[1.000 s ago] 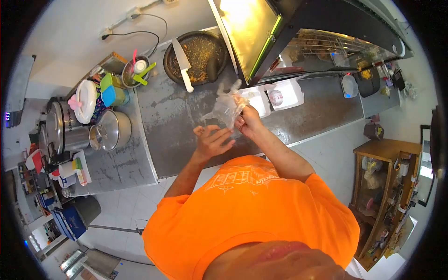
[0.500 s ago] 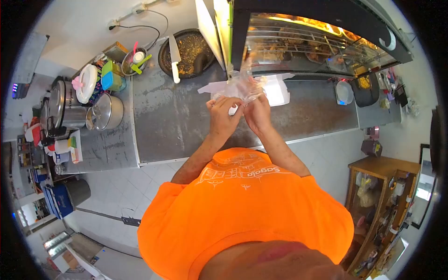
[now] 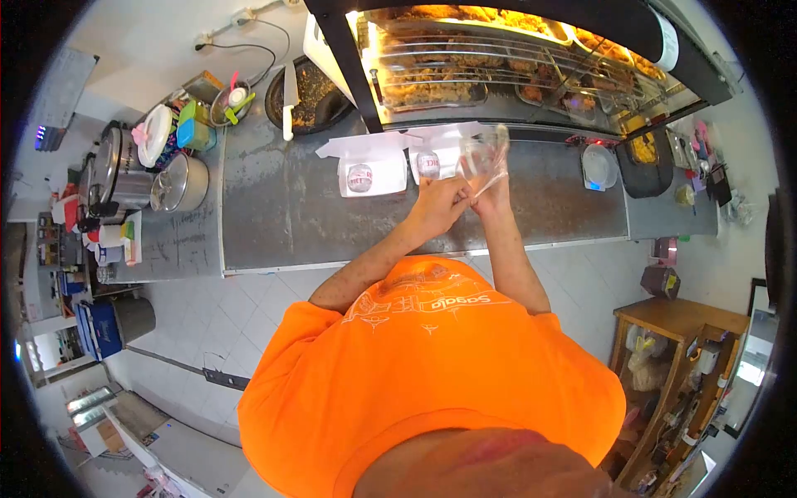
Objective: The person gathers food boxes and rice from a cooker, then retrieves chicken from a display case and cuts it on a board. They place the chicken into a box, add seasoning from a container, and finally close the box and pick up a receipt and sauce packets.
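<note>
Head view: dark mortar (image 3: 309, 126), knife (image 3: 290, 100) across it; lit glass food cabinet (image 3: 350, 75) behind bench (image 3: 299, 220). Crinkled clear plastic glove (image 3: 484, 164) over right hand (image 3: 492, 197), partly hiding one of two open white cardboard boxes (image 3: 393, 176); right hand's closure unclear. Left hand (image 3: 440, 206) fingers pinching glove's edge. Bench scuffed metal; floor (image 3: 249, 311) pale tile.

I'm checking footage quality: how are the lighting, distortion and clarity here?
Head view: wide-angle bending, corners black; head view: warm, bright glow inside the display case; head view: see-through plastic at the right hand looks faint, its edges hard to trace.
</note>
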`<state>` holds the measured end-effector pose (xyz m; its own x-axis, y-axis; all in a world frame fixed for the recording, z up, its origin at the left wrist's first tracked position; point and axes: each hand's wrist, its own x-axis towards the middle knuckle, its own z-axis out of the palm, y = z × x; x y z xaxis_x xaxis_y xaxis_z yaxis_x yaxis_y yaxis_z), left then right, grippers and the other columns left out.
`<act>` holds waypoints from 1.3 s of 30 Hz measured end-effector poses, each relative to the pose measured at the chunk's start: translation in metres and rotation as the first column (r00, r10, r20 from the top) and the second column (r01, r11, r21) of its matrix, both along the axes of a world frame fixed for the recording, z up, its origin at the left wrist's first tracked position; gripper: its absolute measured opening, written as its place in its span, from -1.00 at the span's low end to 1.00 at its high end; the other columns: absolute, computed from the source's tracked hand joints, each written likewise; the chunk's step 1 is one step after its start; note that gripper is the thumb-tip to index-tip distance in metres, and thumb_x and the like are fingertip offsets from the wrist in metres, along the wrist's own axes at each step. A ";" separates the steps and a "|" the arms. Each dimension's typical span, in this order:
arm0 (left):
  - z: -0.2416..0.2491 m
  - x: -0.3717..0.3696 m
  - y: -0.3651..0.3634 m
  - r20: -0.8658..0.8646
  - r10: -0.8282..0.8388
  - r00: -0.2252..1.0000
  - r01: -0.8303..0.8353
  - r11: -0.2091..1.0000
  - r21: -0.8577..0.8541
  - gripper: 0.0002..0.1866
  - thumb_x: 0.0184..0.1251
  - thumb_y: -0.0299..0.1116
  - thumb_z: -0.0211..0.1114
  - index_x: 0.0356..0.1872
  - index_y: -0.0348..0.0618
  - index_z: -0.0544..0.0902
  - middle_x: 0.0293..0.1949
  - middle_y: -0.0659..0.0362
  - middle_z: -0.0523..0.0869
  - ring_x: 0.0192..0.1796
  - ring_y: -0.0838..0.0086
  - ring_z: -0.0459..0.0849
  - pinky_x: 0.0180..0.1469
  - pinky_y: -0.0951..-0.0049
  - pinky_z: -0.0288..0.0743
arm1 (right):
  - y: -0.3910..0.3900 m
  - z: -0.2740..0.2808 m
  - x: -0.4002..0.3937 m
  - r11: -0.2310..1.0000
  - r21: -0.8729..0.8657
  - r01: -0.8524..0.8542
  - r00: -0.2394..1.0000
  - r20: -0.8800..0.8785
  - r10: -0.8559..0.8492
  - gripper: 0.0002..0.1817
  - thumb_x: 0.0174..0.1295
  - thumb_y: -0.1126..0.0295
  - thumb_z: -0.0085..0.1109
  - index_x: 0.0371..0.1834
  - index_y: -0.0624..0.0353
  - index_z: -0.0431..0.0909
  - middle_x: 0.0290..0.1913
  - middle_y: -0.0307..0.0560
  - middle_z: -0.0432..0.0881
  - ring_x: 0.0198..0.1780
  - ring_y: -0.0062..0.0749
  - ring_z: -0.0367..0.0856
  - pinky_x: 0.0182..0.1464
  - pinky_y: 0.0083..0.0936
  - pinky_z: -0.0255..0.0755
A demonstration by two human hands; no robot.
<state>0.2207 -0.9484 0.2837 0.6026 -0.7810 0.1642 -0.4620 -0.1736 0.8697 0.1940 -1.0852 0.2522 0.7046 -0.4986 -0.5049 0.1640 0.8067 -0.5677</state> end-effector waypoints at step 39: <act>-0.001 0.073 0.124 0.162 0.364 0.917 -0.322 0.917 -0.237 -0.33 0.14 -0.34 0.35 0.29 -0.19 0.28 0.25 0.02 0.40 0.32 0.19 0.30 0.33 0.19 0.15 | 0.040 0.074 0.203 -0.508 -0.604 -0.613 0.770 -0.315 -0.555 -0.24 0.16 -0.26 0.00 0.26 0.10 0.40 -0.03 0.04 0.64 0.06 -0.12 0.57 0.07 -0.19 0.41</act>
<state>0.2937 -0.8245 0.2829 0.7655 -0.4692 0.4404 -0.5723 -0.1835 0.7992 0.3971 -1.0455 0.3262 0.7600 -0.4700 0.4490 -0.4680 -0.8750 -0.1237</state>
